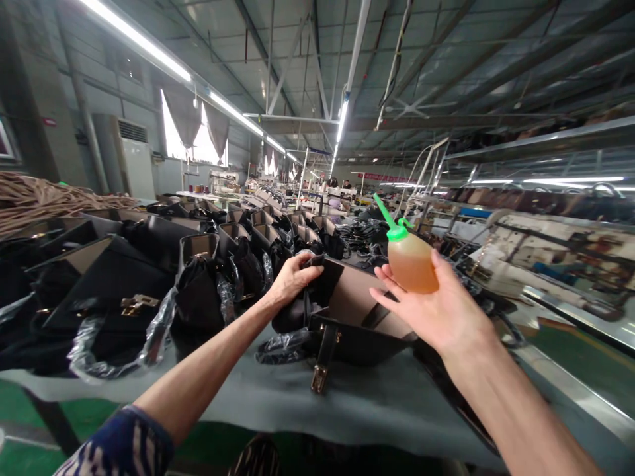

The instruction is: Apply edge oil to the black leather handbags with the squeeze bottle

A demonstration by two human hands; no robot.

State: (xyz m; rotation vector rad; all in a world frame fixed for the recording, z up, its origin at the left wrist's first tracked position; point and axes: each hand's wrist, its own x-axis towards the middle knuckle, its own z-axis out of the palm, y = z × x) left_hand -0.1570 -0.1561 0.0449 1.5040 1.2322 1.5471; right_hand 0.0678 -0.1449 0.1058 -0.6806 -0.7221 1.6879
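Squeeze bottle (411,266), probably light, soft-walled, best held round its belly, lay cupped in half-curled right grip (444,316); left grip (292,280) pinched black bag (370,345) between grips.

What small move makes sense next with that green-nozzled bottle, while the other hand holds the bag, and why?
I'd probably tilt the squeeze bottle toward the open black bag with the right hand's grip: its green nozzle points upward, clear of the bag, while the left hand's grip is on the bag.
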